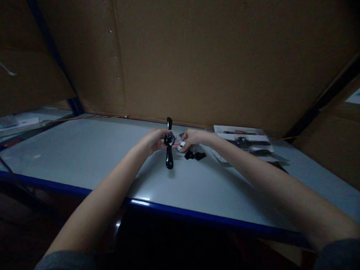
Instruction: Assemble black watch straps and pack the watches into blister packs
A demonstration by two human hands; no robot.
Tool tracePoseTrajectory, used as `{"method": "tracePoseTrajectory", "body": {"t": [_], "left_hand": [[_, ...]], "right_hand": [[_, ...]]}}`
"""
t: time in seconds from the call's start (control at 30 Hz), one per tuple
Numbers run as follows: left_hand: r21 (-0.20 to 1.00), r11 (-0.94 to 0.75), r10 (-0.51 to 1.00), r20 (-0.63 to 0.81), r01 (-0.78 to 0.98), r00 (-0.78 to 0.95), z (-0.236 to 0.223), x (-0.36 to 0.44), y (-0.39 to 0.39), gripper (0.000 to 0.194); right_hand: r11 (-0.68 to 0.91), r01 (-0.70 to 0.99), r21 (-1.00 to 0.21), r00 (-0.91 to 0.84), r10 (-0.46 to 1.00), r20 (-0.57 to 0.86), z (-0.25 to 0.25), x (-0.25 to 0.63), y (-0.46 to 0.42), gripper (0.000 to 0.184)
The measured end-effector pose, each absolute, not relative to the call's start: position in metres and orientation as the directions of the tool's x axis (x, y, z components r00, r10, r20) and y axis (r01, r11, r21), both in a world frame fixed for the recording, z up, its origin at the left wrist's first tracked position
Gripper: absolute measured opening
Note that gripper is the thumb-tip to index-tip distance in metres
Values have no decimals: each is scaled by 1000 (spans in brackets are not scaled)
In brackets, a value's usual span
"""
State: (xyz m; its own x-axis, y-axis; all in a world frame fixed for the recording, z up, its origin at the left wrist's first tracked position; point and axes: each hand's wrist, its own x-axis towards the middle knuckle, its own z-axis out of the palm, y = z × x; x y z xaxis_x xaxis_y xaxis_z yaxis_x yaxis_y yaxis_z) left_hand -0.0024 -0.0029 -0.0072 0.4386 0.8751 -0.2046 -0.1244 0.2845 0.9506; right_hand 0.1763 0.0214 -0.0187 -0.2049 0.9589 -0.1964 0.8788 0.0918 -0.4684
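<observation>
One black two-handled tool [170, 139], slender, with a round central fitting [170, 139] between two narrow handles; long axis ran away from the person, almost straight front to back, the far handle [169, 122] aimed at the cardboard panel [194, 62] and leaning very slightly right, the near handle [169, 159] aimed at the blue table edge [183, 213]. Near end appeared raised off the grey tabletop [88, 155], a faint shadow showing below it. Two bare hands, brought close together ahead of the person. Left hand [156, 140]: came in from the left side of the tool, gripped it about the middle, thumb side uppermost, fingers passing behind and showing again on the right; left forearm [111, 193] slanted forward and inward. Right hand [193, 136]: bent in from the right, fingertips pinched on a small white piece [182, 144], its exact kind too small to tell; right forearm [265, 171] reached long and diagonal across the tabletop. Tool's position: between the hands, in the left one's grasp, just left of the right fingertips; whether the two hands touched could not be told. Also listed: black parts [195, 155] lying on the tabletop just below the right hand; several flat packages [242, 142] with dark contents, stacked farther right, partly behind the right forearm.
</observation>
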Motion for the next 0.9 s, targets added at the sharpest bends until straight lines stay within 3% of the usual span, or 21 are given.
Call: {"method": "tracePoseTrajectory", "body": {"t": [0.23, 0.4, 0.53, 0.7, 0.9], "left_hand": [[939, 296, 880, -197, -176, 433, -9, 0, -5, 20], [913, 362, 837, -231, -186, 497, -10, 4, -11, 20], [864, 459, 754, -255, -208, 605, -14, 11, -16, 25], [845, 491, 707, -245, -212, 663, -17, 17, -21, 25], [858, 478, 670, -216, -190, 711, -13, 19, -31, 25]], "right_hand": [[93, 732, -675, -136, 991, -11, -8, 202, 1, 19], [146, 554, -819, -35, 988, 153, 0, 219, -28, 23], [169, 340, -925, -21, 985, 172, -3, 218, -45, 30], [190, 271, -943, -35, 982, 188, -14, 198, -56, 32], [281, 392, -876, 19, 950, 313, -23, 179, -66, 30]]}}
